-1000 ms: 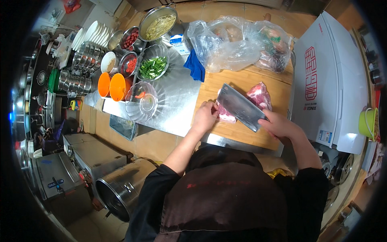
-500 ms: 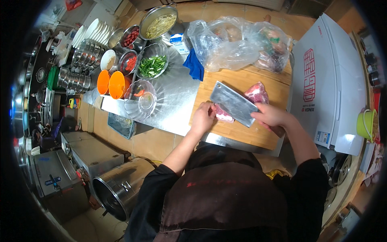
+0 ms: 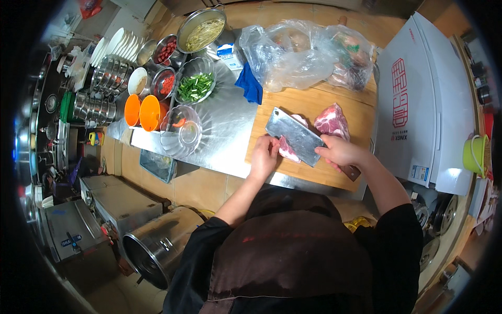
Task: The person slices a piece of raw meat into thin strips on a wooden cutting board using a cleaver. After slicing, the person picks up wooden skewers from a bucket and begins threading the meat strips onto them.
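Note:
My right hand [image 3: 339, 151] is closed round the dark handle of a broad cleaver [image 3: 293, 134]. The blade slants across the wooden cutting board [image 3: 329, 178], with its far corner toward the upper left. Curled fingers of my left hand [image 3: 265, 156] pinch the edge of a piece of raw meat [image 3: 288, 150] on the near side of the blade. A little pale meat [image 3: 300, 120] shows past the blade's far edge; the blade hides how it joins the near piece. To the right, apart from the blade, lies a larger chunk of marbled red meat [image 3: 332, 121].
Clear plastic bags [image 3: 303, 57] with contents cover the board's far end. A blue cloth [image 3: 250, 86] lies at its left. Beyond are bowls of chopped greens [image 3: 195, 87] and red pieces [image 3: 166, 85], and orange containers [image 3: 151, 113]. A white chest-like appliance [image 3: 423, 104] stands right.
The cleaver and my right hand have shifted a little left, away from the larger chunk, so more of that chunk and the handle's end shows. My left hand stays at the near meat.

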`<action>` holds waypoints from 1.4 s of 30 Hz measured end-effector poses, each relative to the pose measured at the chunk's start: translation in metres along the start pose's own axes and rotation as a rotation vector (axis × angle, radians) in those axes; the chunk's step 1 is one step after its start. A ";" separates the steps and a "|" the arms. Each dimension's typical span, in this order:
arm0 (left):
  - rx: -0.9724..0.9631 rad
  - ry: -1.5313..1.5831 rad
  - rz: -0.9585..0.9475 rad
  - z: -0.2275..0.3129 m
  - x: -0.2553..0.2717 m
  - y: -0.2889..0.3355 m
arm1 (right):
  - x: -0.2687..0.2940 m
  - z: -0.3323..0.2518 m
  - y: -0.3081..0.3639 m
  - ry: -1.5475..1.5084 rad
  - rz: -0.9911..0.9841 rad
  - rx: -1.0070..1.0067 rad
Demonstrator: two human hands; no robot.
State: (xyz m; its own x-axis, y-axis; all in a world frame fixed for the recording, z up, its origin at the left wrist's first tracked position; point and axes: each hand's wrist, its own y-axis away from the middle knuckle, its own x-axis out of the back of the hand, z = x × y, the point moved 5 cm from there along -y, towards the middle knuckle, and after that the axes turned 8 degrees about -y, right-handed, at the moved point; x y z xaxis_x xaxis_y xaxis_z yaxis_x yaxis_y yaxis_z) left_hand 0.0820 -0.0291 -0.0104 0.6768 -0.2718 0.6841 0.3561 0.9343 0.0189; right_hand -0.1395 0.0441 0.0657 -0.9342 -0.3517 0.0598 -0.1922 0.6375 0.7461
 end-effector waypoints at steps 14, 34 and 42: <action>-0.081 -0.022 -0.035 0.002 0.002 0.003 | -0.022 0.020 0.005 -0.166 0.098 0.036; -0.224 -0.350 -0.508 0.042 0.001 -0.026 | -0.078 0.104 0.061 -0.775 0.339 0.363; 0.035 -0.059 -0.297 0.023 0.005 -0.007 | -0.098 0.115 0.043 -0.684 0.289 0.351</action>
State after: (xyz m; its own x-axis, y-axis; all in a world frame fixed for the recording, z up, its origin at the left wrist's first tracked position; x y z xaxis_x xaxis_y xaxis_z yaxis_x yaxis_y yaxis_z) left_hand 0.0680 -0.0314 0.0098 0.5074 -0.5218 0.6858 0.5100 0.8233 0.2491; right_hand -0.0905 0.1846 0.0155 -0.9162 0.2826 -0.2840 0.1075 0.8563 0.5051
